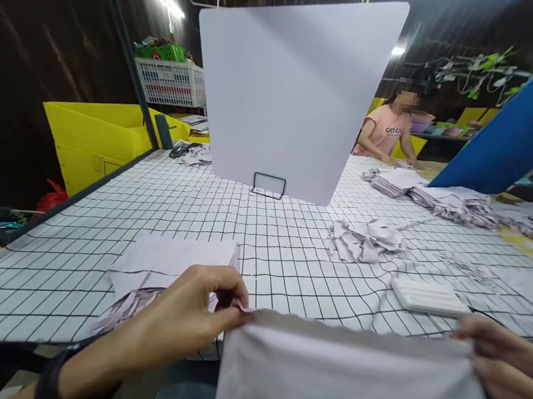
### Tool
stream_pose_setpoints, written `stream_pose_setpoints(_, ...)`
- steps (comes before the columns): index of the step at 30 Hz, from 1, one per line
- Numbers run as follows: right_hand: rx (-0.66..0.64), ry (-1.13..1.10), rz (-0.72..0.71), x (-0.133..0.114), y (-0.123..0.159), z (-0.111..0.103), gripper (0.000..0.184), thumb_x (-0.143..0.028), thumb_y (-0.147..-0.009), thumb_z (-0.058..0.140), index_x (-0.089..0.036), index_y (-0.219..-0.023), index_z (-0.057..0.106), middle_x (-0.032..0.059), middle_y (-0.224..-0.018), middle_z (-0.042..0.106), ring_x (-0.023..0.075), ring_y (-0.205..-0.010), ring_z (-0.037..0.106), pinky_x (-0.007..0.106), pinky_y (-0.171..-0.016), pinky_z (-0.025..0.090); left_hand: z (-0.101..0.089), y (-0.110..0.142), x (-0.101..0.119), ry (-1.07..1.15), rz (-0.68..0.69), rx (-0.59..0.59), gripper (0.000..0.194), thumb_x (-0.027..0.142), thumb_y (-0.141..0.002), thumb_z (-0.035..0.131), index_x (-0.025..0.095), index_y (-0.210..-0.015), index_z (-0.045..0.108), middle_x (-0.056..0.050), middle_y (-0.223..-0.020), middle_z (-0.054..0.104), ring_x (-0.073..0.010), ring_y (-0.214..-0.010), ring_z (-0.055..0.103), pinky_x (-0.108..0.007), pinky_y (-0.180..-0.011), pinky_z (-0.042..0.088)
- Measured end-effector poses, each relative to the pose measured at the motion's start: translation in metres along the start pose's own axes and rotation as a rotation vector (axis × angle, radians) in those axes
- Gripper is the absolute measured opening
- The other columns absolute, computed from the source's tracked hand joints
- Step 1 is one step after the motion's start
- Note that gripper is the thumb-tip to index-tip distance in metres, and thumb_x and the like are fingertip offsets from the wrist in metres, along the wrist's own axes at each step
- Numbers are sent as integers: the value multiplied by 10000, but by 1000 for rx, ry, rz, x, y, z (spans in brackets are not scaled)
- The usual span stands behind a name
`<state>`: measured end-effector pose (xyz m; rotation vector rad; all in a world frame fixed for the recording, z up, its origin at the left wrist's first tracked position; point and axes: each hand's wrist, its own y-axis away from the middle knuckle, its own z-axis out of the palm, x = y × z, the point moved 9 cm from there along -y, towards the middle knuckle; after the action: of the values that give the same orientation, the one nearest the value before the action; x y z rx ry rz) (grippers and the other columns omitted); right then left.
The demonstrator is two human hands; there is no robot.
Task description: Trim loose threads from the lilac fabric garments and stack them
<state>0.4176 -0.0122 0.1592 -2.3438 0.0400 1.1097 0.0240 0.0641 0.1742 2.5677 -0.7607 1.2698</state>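
Note:
A pale grey-white cloth piece (348, 388) hangs stretched between my two hands at the table's near edge. My left hand (209, 305) pinches its upper left corner between thumb and fingers. At the upper right corner, my right hand (503, 365) grips the cloth, a little blurred. The lower part of the cloth runs out of the frame. Just beyond my left hand lies a stack of similar cloth pieces (171, 255), partly covered by my wrist and fingers. A flat white device (428, 297) with a dark cable rests on the table near my right hand.
The table has a white, black-gridded cover (279, 249). A white board (288, 95) stands upright in a wire holder (268, 186). A loose cloth pile (366, 240) sits right of centre. Farther back are more cloth stacks (448, 200), a blue board (525, 126) and a seated person (388, 131).

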Motion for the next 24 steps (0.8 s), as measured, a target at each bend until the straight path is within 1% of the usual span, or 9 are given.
stream_pose_setpoints(3,-281,-258,404,44,-24,86,336,-549,-682,744,-254,-840,709,88,-705,711,261,-615,685,365,-518,538,13,-41,-48,-98,-99,18,117,255,-828,619,186,-735,637,-18,-763,692,-187,-748,632,-291,-658,473)
stream_pose_setpoints(6,-277,-184,449,62,-59,144,237,-370,-680,663,-210,-850,703,40,-618,656,224,-562,631,348,-528,508,22,-85,-96,-283,-265,5,50,205,-811,590,190,-766,576,-17,-730,656,-187,-701,623,-269,-592,437)
stream_pose_setpoints(9,-204,-54,408,77,-86,170,235,-206,-662,618,-200,-885,692,42,-708,691,215,-663,648,333,-621,513,30,-118,-124,-393,-335,-25,112,161,-770,612,184,-875,581,-49,-787,671,-216,-732,637,-273,-572,424)
stream_pose_setpoints(12,-121,65,341,84,-85,164,247,-171,-689,597,-227,-914,684,55,-871,741,227,-826,678,357,-785,524,41,-133,-126,-465,-308,-58,324,183,-765,635,164,-1085,590,-111,-945,701,-285,-846,662,-332,-640,475)
stream_pose_setpoints(15,-80,167,284,86,-57,147,180,-292,-756,615,-245,-910,696,71,-953,750,268,-901,671,413,-863,512,58,-136,-110,-533,-221,-62,343,253,-871,596,163,-1203,582,-166,-1178,666,-353,-1111,610,-461,-875,491)
stream_pose_setpoints(17,-60,232,261,85,-34,135,204,-377,-745,644,-251,-892,707,87,-1002,743,324,-986,645,481,-918,482,83,-136,-91,-530,-70,-110,326,275,-948,543,176,-1256,580,-156,-1333,608,-334,-1265,532,-493,-1029,434)
stream_pose_setpoints(20,15,323,270,83,-4,115,249,-415,-749,608,-249,-906,709,129,-1093,716,404,-1119,580,581,-968,419,136,-130,-58,-456,230,-293,401,299,-1013,486,195,-1399,509,-130,-1543,465,-283,-1425,420,-488,-1173,340)
stream_pose_setpoints(22,72,354,276,78,15,102,283,-436,-801,558,-247,-957,699,141,-1141,700,391,-1116,591,554,-953,438,165,-129,-45,-421,342,-388,439,343,-1049,421,208,-1465,456,-120,-1622,367,-279,-1503,323,-527,-1232,248)
stream_pose_setpoints(24,163,336,336,77,38,90,298,-486,-841,558,-251,-969,687,129,-1096,715,338,-985,647,467,-884,486,186,-134,-38,-410,389,-420,461,387,-1074,334,217,-1489,439,-107,-1648,323,-273,-1540,252,-553,-1257,176)
